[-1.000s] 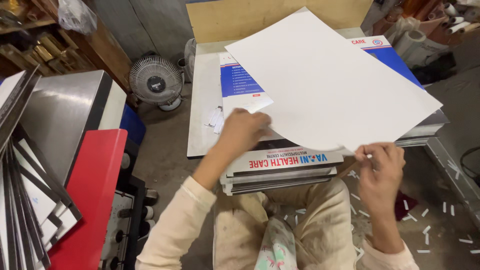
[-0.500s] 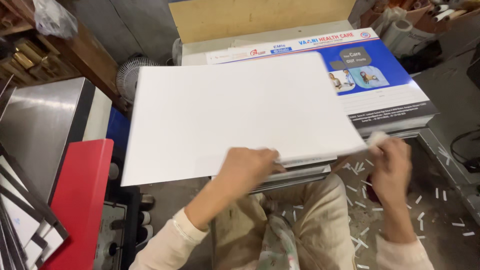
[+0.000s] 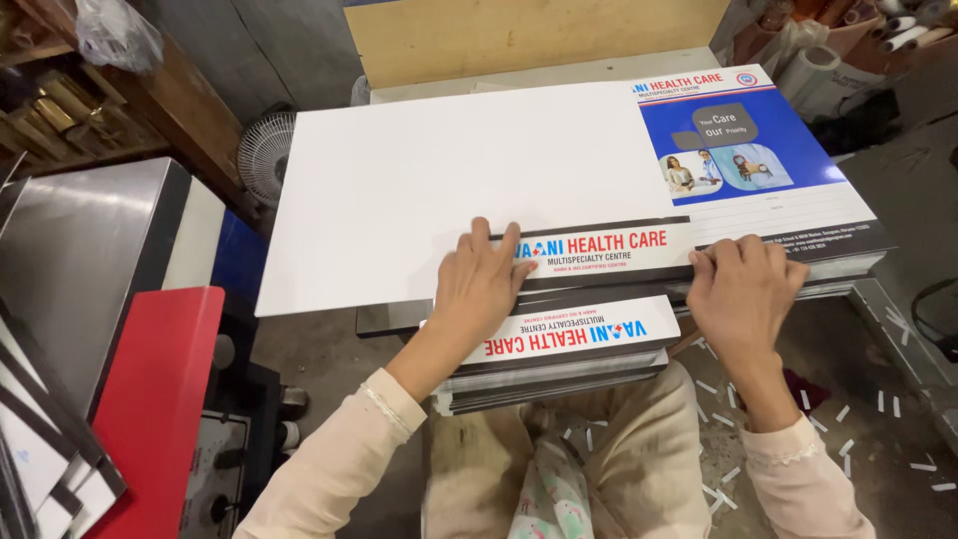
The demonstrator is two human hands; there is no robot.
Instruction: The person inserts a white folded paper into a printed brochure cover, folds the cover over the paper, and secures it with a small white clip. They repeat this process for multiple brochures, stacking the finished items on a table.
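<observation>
A large white sheet (image 3: 449,190) lies blank side up on the left part of a stack of printed sheets (image 3: 758,150), overhanging its left edge. My left hand (image 3: 479,279) rests flat on the near edge of the white sheet, fingers spread. My right hand (image 3: 743,289) presses on the front edge of the printed stack, fingers curled over it. A second, smaller stack of printed sheets (image 3: 559,349) sits lower, just above my lap, between my two forearms.
A red and steel machine (image 3: 120,349) stands to my left with dark-edged sheets (image 3: 40,449) leaning by it. A small fan (image 3: 264,150) stands on the floor behind. Paper rolls (image 3: 828,60) lie at the back right. Paper trimmings (image 3: 858,409) litter the floor.
The white sheet, held up and tilted a second ago, has been swung leftwards and laid flat on the stack. Both hands have come down onto the front edge.
</observation>
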